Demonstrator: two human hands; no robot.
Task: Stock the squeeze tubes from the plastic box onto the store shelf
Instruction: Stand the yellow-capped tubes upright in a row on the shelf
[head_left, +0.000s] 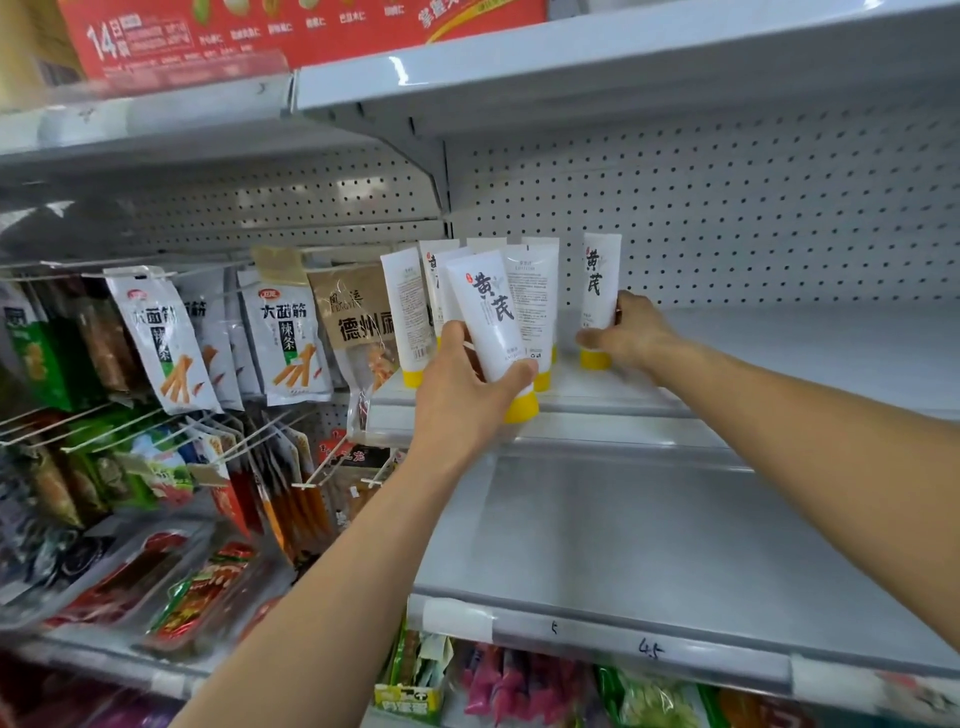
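Several white squeeze tubes with yellow caps stand cap-down at the left end of the grey middle shelf (779, 353). My left hand (467, 395) grips one tilted tube (491, 312) at the shelf's front edge, its yellow cap just past my fingers. My right hand (631, 332) holds another upright tube (600, 280) to the right of the group, cap resting on the shelf. Behind my left hand stand the other tubes (532, 296). The plastic box is out of view.
Snack packets (291, 343) hang on wire hooks to the left of the shelf. A second grey shelf (649, 545) lies below, with packaged goods under it. A red carton (291, 36) sits on the top shelf. Perforated back panel (753, 208) behind.
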